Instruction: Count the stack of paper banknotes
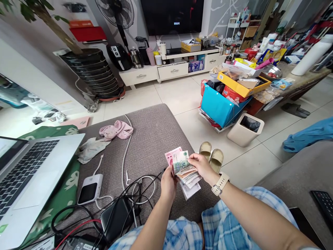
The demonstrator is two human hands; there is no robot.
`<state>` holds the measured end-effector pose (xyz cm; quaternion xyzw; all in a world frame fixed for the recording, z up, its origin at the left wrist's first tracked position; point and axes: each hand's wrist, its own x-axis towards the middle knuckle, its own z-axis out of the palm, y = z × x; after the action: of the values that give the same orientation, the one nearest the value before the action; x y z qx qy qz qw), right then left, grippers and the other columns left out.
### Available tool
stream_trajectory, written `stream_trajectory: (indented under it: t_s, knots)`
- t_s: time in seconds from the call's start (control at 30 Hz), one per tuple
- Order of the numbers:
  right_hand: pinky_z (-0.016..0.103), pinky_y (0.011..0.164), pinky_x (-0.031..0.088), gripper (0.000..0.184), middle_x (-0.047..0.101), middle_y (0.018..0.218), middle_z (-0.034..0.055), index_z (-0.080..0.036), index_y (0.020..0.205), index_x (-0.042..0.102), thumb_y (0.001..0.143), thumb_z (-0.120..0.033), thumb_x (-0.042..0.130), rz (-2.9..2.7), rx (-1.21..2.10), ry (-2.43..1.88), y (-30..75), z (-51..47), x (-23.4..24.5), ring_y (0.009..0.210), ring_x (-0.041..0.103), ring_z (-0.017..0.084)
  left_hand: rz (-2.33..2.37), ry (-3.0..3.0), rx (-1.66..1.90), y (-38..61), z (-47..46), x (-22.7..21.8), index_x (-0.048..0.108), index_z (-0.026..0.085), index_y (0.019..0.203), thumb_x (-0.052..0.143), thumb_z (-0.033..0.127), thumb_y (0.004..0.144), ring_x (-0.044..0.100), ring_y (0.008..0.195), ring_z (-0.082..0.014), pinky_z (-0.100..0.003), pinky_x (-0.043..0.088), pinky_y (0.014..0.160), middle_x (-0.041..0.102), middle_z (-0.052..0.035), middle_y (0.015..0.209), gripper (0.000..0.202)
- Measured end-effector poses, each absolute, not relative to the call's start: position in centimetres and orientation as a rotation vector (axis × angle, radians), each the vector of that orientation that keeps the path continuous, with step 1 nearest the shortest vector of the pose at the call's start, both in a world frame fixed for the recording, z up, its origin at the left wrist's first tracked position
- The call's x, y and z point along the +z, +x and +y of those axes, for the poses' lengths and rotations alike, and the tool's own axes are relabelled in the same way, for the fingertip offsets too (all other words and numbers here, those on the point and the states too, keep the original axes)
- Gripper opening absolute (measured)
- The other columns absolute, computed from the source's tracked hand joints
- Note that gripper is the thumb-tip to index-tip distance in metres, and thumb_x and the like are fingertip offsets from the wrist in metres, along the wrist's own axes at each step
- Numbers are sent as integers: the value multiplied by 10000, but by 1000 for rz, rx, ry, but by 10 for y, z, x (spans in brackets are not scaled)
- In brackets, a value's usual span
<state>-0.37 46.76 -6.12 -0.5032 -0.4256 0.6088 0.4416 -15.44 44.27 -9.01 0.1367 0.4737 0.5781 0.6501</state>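
A fanned stack of banknotes (187,175) is held between my two hands, above the grey-brown cushioned seat (153,128). My left hand (168,182) grips the stack from its left side, thumb on top. At the upper right, my right hand (202,166) pinches the edge of a green 50 note (181,160). Behind that note, a pink-red 100 note (171,154) sticks out to the upper left. Paler notes fan out below, and a whitish one hangs lowest. A cream watch band (221,183) circles my right wrist.
Left on the seat are a laptop (33,177), a white power bank (90,189), a black box (116,217), tangled cables and pink cloth (117,130). Beyond stand slippers (215,159), a bin (241,133), a blue box (218,106) and a cluttered table. A remote (324,205) lies right.
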Motion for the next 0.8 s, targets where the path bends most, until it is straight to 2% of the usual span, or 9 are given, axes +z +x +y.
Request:
stream_trajectory:
  t_s: [0.33,0.47,0.57,0.8]
  knots:
    - [313,663,441,229,600,725,0,-189,746,605,794,-400,678,-1108,1490,-1253,-2,468,-70,696,576,180,1081,340,1280,-155,443,-90,732,135,922,693,386,737,665,766,-190,-286,514,702,738,-54,843,314]
    - [308,653,434,238,590,713,-3,-184,745,600,793,-404,677,-1090,1503,-1248,-2,467,-69,680,570,174,1079,346,1281,-155,443,-90,725,148,855,703,399,724,669,793,-202,-291,513,706,740,-54,858,284]
    - [311,661,436,244,595,718,-1,-183,749,602,786,-411,681,-1085,1505,-1243,-3,467,-69,687,569,175,1086,333,1288,-155,443,-90,716,146,824,711,399,719,669,788,-200,-292,513,711,740,-60,858,274]
    - [288,619,391,276,566,684,-19,-195,725,595,792,-451,676,-1070,1506,-1243,-4,467,-68,646,527,160,1081,311,1300,-154,443,-86,724,128,897,720,393,722,653,735,-184,-285,511,684,734,-59,821,318]
